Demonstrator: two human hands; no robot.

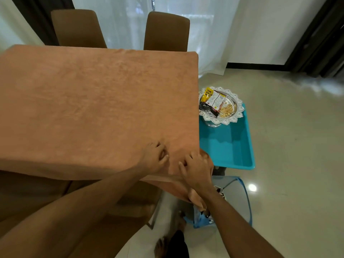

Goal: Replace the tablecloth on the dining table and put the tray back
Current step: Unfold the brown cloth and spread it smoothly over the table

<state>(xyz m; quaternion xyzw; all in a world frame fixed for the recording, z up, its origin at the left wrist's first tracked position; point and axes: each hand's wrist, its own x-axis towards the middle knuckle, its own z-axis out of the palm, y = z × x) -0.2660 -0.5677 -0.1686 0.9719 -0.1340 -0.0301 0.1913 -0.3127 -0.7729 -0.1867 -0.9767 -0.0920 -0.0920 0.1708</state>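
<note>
Smoothing the near right corner of the terracotta tablecloth [89, 101]

Both hands rest on the cloth at the table corner: the left hand [154, 155] with fingers loosely curled, holding nothing, the right hand [195, 167] flat with fingers spread, pressing the overhang. A tug here could drag the cloth askew, and the hanging corner may catch. The silver pedestal tray [230, 116], holding snack packets [214, 101] and loose nuts [226, 109], sits off the table in a turquoise plastic tray [232, 148] beside it, waiting to go back

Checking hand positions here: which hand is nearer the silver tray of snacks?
Right. The right hand rests at the table corner below the silver tray; the left hand lies farther inward.
</note>
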